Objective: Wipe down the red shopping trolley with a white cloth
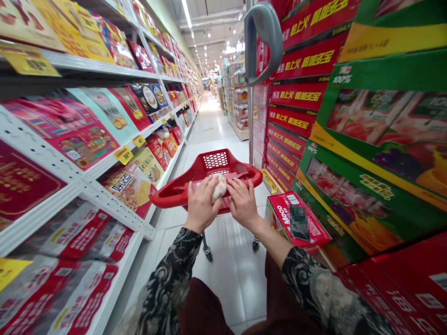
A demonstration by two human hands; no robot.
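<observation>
A red shopping cart [167, 197] with a perforated basket stands in front of me in the aisle. My left hand [202, 203] rests over the cart's handle, its fingers curled against a small pale, crumpled item [219, 188]. This item, whitish with orange and green specks, lies between my two hands. My right hand [242, 200] is on the right part of the handle, with its fingertips close to the item's right side. How firmly either hand grips the handle is hidden.
Shelves [101, 163] of packaged food line the left side. Stacked red cartons [296, 95] and green juice boxes [370, 139] rise at the right, beside a grey-handled post [275, 44]. A red box [296, 221] sits low at right. The tiled aisle [213, 111] runs ahead.
</observation>
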